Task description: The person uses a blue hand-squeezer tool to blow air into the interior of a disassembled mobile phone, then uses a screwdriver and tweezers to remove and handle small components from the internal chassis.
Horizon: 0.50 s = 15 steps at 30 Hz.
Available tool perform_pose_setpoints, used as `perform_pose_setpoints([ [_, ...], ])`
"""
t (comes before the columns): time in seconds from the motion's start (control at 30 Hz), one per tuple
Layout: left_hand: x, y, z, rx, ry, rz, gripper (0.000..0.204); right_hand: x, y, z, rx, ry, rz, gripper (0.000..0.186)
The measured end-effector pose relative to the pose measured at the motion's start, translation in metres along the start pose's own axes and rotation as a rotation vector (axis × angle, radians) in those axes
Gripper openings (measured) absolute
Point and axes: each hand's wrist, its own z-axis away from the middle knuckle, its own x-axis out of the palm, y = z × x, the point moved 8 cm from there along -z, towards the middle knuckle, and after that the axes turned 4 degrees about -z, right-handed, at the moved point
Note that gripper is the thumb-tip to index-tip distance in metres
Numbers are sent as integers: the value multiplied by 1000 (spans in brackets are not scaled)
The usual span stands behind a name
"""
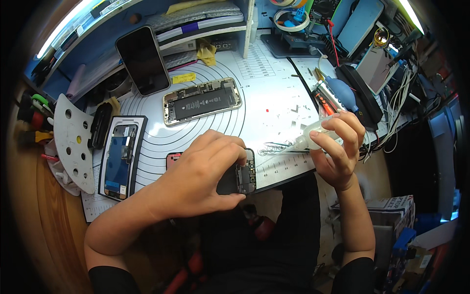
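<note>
My left hand (200, 166) grips an opened phone (249, 171) at the front edge of the mat, fingers over its far edge and thumb along its near edge. Small metal parts show at the phone's right end, a bit of red at its left; my hand hides most of the middle. In my right hand (340, 147) is a translucent squeeze bottle (321, 126), tilted so its thin nozzle points left toward the phone. Behind my left hand lies another opened phone (204, 102) with its black battery exposed.
A dark-screened phone (143, 61) leans upright at the back left. A black frame (139, 147) holds a phone screen part. Small bits and thin tools lie on the white mat (259, 112). At the right are a blue blower bulb (341, 93) and tangled cables (394, 112).
</note>
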Motion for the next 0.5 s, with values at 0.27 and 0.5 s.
perform_pose_setpoints([
  [0.27,0,0,0,-2,-2,3,55,2,-1,-1,19,-43,3,54],
  [0.5,0,1,-1,-5,-1,-1,55,2,0,1,-18,2,-13,57],
])
